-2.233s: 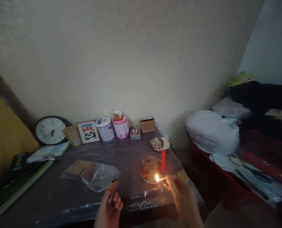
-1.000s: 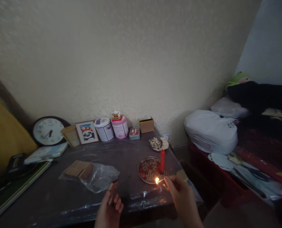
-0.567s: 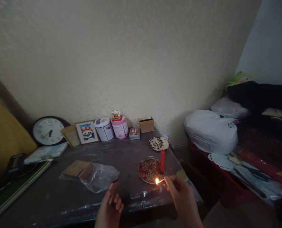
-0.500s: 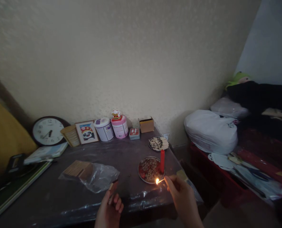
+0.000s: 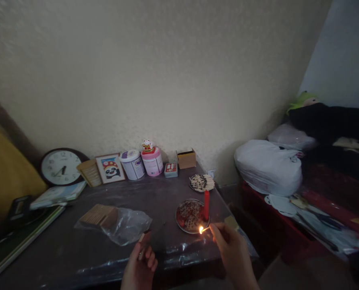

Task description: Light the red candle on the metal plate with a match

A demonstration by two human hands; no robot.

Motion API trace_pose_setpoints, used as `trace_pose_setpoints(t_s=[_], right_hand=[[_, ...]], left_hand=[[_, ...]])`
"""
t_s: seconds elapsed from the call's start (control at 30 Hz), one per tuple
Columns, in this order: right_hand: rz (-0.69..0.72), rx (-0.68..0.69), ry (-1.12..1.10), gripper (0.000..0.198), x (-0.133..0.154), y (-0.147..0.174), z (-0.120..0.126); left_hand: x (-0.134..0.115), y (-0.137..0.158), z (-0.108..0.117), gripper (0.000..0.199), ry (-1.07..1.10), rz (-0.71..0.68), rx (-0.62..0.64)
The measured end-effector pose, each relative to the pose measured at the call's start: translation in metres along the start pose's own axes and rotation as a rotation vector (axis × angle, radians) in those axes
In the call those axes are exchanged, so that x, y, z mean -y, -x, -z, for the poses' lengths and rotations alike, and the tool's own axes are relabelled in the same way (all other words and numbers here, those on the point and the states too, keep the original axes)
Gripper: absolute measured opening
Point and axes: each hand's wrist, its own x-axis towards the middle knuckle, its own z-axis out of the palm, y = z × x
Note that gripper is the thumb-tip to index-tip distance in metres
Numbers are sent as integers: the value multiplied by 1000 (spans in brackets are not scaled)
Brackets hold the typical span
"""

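Observation:
Between the thumb and fingers of my right hand (image 5: 232,249) is a burning match (image 5: 206,229), its flame at the left end by the near rim of a round plate (image 5: 177,220). A red candle (image 5: 206,205) stands upright at that plate's right side, with no flame on its top. Red and dark residue covers the plate. My left hand (image 5: 140,259) is closed around a small matchbox (image 5: 143,237), only its upper end showing. Behind the candle, a second plate (image 5: 191,187) bears many matchsticks (image 5: 204,182).
A plastic bag (image 5: 127,225) and a brown block-like pack (image 5: 99,215) lie left of my hands. Along the wall are a clock (image 5: 61,166), picture frame (image 5: 110,168), two tins, a red-topped box (image 5: 171,169) and an open cardboard box (image 5: 186,159). The table's edge is right of the candle.
The lit match and my right hand have shifted very slightly to the right. My left hand keeps its hold on the matchbox, and the other things stay where they were.

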Motion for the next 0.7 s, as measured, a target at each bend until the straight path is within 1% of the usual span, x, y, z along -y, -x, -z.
trace_pose_setpoints(t_s=[0.17, 0.47, 0.7], right_hand=[[-2, -10, -1, 28, 0, -1, 0], [9, -26, 8, 28, 3, -1, 2], [29, -21, 13, 28, 3, 0, 2]], left_hand=[[1, -2, 0, 39, -6, 9, 5], [3, -6, 7, 33, 0, 12, 35], [3, -1, 3, 34, -13, 4, 38]])
